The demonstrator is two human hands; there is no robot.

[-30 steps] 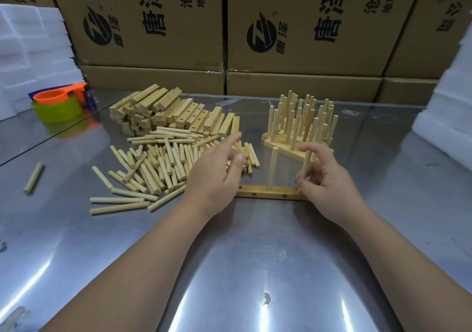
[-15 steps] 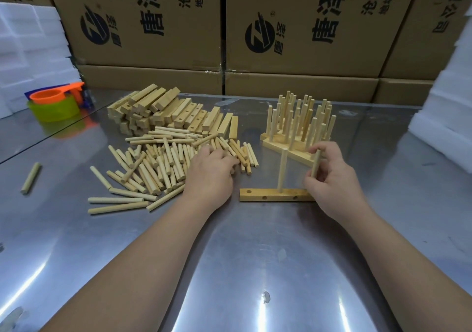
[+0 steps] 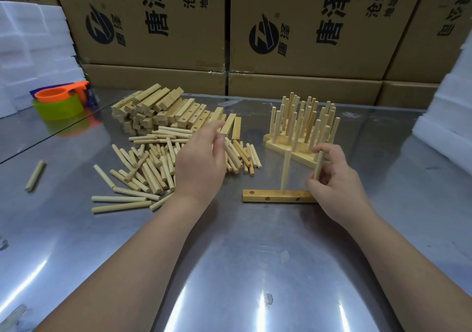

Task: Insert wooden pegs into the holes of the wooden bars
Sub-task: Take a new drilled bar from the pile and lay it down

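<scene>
Peg (image 3: pixel 319 163) poised over bar (image 3: pixel 275 194).
Right grip (image 3: pixel 337 186) pinches it upright for the end hole; left grip (image 3: pixel 199 165) over pile (image 3: pixel 143 168), state unclear.

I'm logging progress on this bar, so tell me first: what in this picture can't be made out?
1. Head view, right end of the bar: covered by the right hand, so whether the held peg sits in a hole is hidden.
2. Head view, left hand: its own back hides the fingertips over the loose pegs; any grip is unclear.
3. Head view, finished bars: crowded pegs hide their count.
</scene>
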